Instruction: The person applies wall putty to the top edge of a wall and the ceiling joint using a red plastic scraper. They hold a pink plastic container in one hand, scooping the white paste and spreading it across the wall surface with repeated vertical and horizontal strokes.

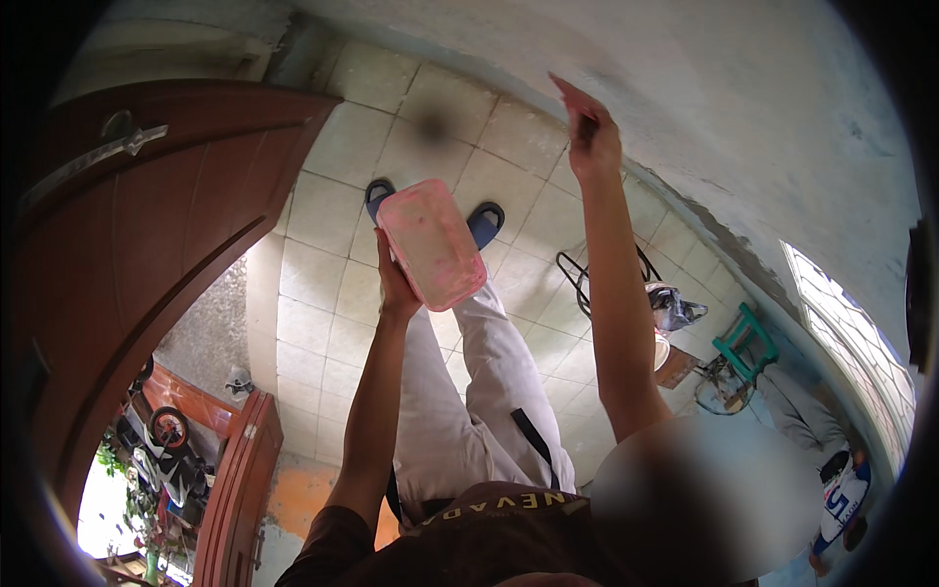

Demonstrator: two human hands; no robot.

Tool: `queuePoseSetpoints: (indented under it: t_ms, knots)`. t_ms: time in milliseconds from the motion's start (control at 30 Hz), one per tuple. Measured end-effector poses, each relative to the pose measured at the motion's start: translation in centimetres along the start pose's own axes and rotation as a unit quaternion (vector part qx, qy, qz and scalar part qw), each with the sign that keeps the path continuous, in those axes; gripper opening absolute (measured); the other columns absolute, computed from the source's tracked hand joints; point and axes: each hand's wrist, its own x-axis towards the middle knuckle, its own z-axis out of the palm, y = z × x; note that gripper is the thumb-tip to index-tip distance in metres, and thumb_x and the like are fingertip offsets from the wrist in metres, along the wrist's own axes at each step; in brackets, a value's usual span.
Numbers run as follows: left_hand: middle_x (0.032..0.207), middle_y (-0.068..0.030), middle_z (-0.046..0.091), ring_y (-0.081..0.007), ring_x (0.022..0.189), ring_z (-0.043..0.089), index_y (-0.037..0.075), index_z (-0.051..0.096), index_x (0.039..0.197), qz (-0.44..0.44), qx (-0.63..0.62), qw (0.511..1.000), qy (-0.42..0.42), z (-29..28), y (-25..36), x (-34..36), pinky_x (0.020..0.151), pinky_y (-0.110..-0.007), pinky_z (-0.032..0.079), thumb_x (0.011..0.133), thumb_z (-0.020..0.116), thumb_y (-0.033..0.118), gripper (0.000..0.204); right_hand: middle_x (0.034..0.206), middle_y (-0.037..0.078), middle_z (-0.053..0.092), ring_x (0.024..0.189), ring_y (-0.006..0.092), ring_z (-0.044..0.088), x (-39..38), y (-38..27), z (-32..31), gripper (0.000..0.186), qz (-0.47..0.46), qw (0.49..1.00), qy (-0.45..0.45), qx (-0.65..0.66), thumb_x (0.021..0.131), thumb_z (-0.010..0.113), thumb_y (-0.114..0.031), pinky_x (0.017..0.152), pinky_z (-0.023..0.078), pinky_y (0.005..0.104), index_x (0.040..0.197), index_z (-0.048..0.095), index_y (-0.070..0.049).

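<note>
My left hand (396, 284) holds a rectangular pink plastic container (430, 245) by its left side, over my legs, with its pale, pink-smeared top facing up. My right hand (587, 122) is raised at the upper right, close in view to the grey wall (724, 117). Its fingers reach out toward the upper left; the dark area at the palm is too unclear to make out. My feet in dark slides (484, 223) stand on pale floor tiles (352, 147).
An open wooden door (156, 196) fills the left, with a parked motorbike (171, 445) beyond it. At right are a black wire frame with a bag (675, 311), a green stool (748, 338), a barred window (846, 333) and another person (836, 499) low at the edge.
</note>
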Motion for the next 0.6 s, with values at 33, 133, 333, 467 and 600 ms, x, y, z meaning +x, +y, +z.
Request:
queuePoseSetpoints:
  t_ms: [33, 133, 333, 467, 600]
  knots:
    - [0.141, -0.0092, 0.045, -0.0272, 0.127, 0.047, 0.012, 0.036, 0.144, 0.003, 0.006, 1.000, -0.003, 0.5, -0.1, 0.1, 0.103, -0.043, 0.043, 0.091, 0.037, 0.070, 0.078, 0.112, 0.021, 0.063, 0.111, 0.0284, 0.059, 1.5, 1.2, -0.4, 0.025, 0.003, 0.999, 0.037, -0.007, 0.090, 0.040, 0.001, 0.098, 0.052, 0.0377, 0.105, 0.055, 0.015]
    - [0.140, -0.0093, 0.045, -0.0271, 0.127, 0.047, 0.012, 0.036, 0.143, 0.011, 0.010, 1.000, -0.008, 0.7, -0.3, 0.4, 0.103, -0.043, 0.043, 0.091, 0.036, 0.070, 0.078, 0.114, 0.026, 0.060, 0.107, 0.0363, 0.060, 5.3, 1.9, 2.7, 0.028, 0.038, 0.994, 0.067, 0.082, 0.094, 0.040, -0.001, 0.100, 0.052, 0.0358, 0.109, 0.051, 0.020]
    - [0.138, -0.0091, 0.046, -0.0270, 0.126, 0.048, 0.013, 0.037, 0.143, 0.017, 0.004, 1.000, 0.010, -1.6, -0.1, 0.3, 0.103, -0.043, 0.043, 0.092, 0.035, 0.070, 0.076, 0.117, 0.029, 0.057, 0.115, 0.0390, 0.056, -2.1, -6.0, 10.0, 0.032, -0.019, 0.992, -0.053, 0.109, 0.094, 0.035, -0.001, 0.100, 0.052, 0.0316, 0.112, 0.048, 0.021]
    - [0.138, -0.0090, 0.046, -0.0268, 0.126, 0.048, 0.013, 0.037, 0.142, 0.020, -0.007, 1.000, 0.012, -1.8, 0.0, 0.1, 0.102, -0.043, 0.044, 0.093, 0.034, 0.069, 0.075, 0.113, 0.021, 0.059, 0.108, 0.0351, 0.059, -5.8, -3.6, 6.1, 0.027, -0.071, 0.989, 0.075, 0.111, 0.090, 0.048, -0.003, 0.095, 0.054, 0.0372, 0.112, 0.052, 0.012]
    - [0.139, -0.0089, 0.046, -0.0265, 0.126, 0.047, 0.013, 0.037, 0.143, 0.015, 0.002, 1.000, 0.011, -2.2, -0.1, 0.1, 0.103, -0.043, 0.043, 0.093, 0.034, 0.069, 0.075, 0.108, 0.016, 0.060, 0.098, 0.0273, 0.062, -3.0, 2.2, -0.5, 0.023, -0.045, 0.986, 0.153, -0.049, 0.088, 0.054, -0.002, 0.090, 0.056, 0.0396, 0.109, 0.054, 0.007]
